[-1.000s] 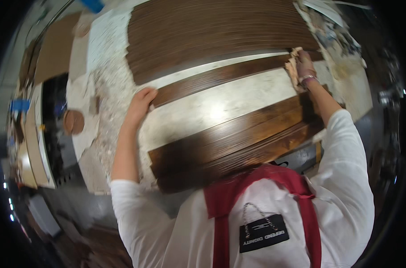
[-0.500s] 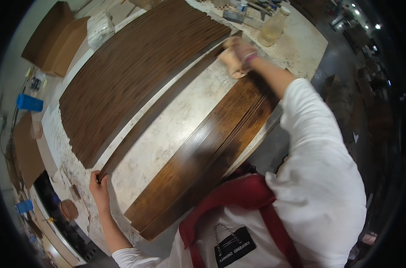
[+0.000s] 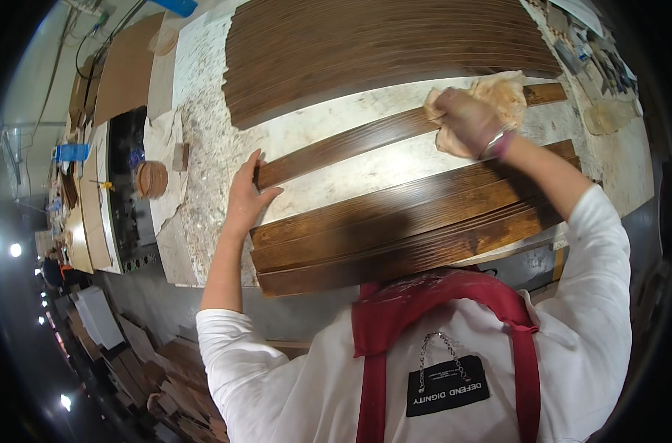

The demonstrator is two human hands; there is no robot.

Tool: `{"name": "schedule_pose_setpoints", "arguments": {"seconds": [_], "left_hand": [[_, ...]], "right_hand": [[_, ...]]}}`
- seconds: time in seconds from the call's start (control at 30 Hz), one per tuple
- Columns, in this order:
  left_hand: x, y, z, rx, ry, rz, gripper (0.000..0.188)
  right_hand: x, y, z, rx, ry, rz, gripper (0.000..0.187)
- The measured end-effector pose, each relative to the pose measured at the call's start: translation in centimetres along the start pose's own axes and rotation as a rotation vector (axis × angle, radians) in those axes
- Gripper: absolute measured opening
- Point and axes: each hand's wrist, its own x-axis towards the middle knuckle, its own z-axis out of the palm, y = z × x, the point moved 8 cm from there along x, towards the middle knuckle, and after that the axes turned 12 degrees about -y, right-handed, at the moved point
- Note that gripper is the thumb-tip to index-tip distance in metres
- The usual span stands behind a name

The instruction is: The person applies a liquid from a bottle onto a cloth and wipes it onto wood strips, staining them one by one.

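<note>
A single narrow dark-brown wood strip point(image 3: 343, 146) lies across the pale worktable. At its left end my left hand point(image 3: 245, 196) rests with fingers and thumb spread to either side of the end, touching it. My right hand point(image 3: 470, 122), blurred by motion, presses a crumpled tan cloth point(image 3: 502, 96) onto the strip toward its right end. The cloth and hand cover part of the strip. Beyond it lies a broad row of similar brown strips point(image 3: 380, 48) side by side. Nearer to me is a group of glossy brown strips point(image 3: 402, 214) along the table edge.
A jar of yellowish liquid point(image 3: 609, 117) lies in view at the right, near assorted tools point(image 3: 594, 55). To the left are a round brown container point(image 3: 151, 179), a small block point(image 3: 180, 156) and a blue container point(image 3: 72, 153). The worktable point(image 3: 203, 214) is stained and speckled.
The view has turned and shifted left. My right hand with the cloth has moved leftward along the strip from its far end. My left hand's fingers have spread at the near end.
</note>
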Motion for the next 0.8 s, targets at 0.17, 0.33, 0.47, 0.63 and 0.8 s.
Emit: {"name": "schedule_pose_setpoints", "arguments": {"seconds": [0.17, 0.33, 0.47, 0.63, 0.8], "left_hand": [[-0.2, -0.5, 0.3, -0.202, 0.038, -0.118, 0.094], [0.0, -2.1, -0.2, -0.253, 0.08, -0.109, 0.099], [-0.3, -1.9, -0.2, -0.375, 0.034, -0.13, 0.104], [-0.1, -2.4, 0.1, -0.386, 0.031, -0.12, 0.107], [-0.5, -3.5, -0.5, -0.456, 0.047, -0.133, 0.101]], "right_hand": [[8.7, -20.3, 9.8, 0.165, -0.16, -0.497, 0.013], [12.3, -28.4, 10.6, -0.014, -0.162, -0.459, 0.007], [10.1, -21.1, 8.8, 0.035, -0.021, -0.484, 0.012], [11.8, -26.7, 11.1, 0.182, 0.035, -0.61, 0.012], [12.7, -28.9, 10.9, 0.108, -0.025, -0.578, 0.009]]}}
